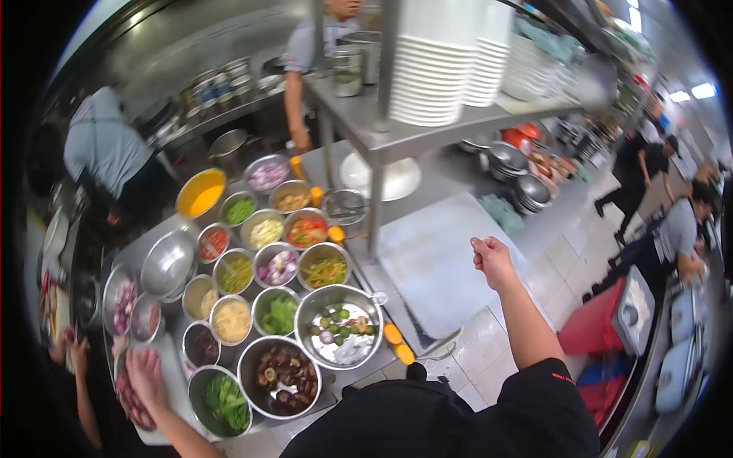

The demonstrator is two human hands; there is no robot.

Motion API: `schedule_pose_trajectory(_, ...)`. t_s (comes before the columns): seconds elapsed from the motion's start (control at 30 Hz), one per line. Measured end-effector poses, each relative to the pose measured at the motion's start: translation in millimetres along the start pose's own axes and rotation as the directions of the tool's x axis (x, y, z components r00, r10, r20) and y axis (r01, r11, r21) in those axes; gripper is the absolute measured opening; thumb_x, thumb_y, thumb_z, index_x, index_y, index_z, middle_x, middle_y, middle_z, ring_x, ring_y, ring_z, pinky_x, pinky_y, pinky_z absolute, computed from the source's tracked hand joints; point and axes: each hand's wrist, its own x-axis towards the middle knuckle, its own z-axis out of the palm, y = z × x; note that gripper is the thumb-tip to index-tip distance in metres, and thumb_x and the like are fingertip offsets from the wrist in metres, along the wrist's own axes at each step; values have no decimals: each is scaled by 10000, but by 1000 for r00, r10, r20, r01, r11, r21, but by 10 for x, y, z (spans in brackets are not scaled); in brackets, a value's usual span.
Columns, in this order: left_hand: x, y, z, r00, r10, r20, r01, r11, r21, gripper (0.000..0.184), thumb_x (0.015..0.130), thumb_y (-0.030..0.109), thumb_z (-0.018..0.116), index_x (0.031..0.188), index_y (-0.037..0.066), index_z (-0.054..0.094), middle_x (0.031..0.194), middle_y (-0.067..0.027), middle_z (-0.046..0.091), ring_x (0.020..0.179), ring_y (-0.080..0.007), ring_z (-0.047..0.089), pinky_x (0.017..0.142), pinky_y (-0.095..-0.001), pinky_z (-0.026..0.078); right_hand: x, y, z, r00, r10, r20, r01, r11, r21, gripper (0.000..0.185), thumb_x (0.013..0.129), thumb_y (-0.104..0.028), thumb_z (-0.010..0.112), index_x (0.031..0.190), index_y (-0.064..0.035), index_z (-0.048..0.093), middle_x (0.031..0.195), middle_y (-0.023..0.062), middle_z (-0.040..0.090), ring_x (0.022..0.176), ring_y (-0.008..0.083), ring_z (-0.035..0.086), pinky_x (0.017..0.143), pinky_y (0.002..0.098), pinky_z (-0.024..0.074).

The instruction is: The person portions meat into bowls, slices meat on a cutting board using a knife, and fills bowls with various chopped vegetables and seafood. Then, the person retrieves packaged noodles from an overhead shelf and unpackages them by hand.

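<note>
Crowded left edge, tipping hazard

Left hand (145,375) is reaching, fingers spread, over the bowl of reddish pieces (117,382) at the bench's (447,172) left edge; contact unclear. Right hand (492,261) is hovering, fingers narrowly curled, near the pale board (431,263); contents cannot be told. A sweeping left forearm could tip the leaf bowl (195,392).

Left hand (143,374) stretched out low, right hand (493,259) raised, fingers (481,246) curled (forearm (531,328) bare)
</note>
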Motion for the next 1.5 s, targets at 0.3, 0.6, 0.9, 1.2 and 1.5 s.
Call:
schedule_pose_trajectory(0.3,-1313,573,1806,908,157,388,-273,925,264,466,1004,295,500,1429,122,417,1134,-61,633,643,-58,626,585,-151,503,645,182,-1374,882,-155,-446,157,987,-32,230,839,-226,731,784,-83,559,649,-10,543,561,105,515,523,280,419)
schedule_pose_trajectory(0.6,-2962,21,3730,658,-144,739,-362,800,478,499,942,221,566,1373,2,446,1147,-124,632,722,-182,677,663,-245,518,2700,75,-2899,749,-535,-392,27,615,-788,493,836,-426,687,1027,28,657,983,236,686,988,394,647,837,449,505)
schedule_pose_trajectory(0.9,-3610,-535,4204,599,-399,695,-138,803,579,474,961,172,570,1378,-5,432,1160,-142,611,871,-180,682,771,-288,543,3800,58,-3572,841,-541,-2,218,343,-914,366,802,-283,623,906,68,634,837,289,644,794,428,631,721,493,487)
schedule_pose_trajectory(1.2,-3850,-1134,4568,508,-184,841,-542,690,479,602,904,156,635,1454,186,393,1324,-192,522,874,-283,688,818,-363,552,2556,-996,-1979,776,-354,522,592,694,-410,101,790,-112,611,755,-86,520,641,-35,457,574,73,420,506,259,333)
schedule_pose_trajectory(1.5,-3246,-680,2784,730,247,637,-673,422,608,326,669,145,835,928,100,641,1396,-265,409,1148,-355,578,898,-417,510,-374,-861,1974,144,16,989,414,907,-75,222,881,-177,669,1040,-22,674,777,-1,605,630,87,528,586,255,457)
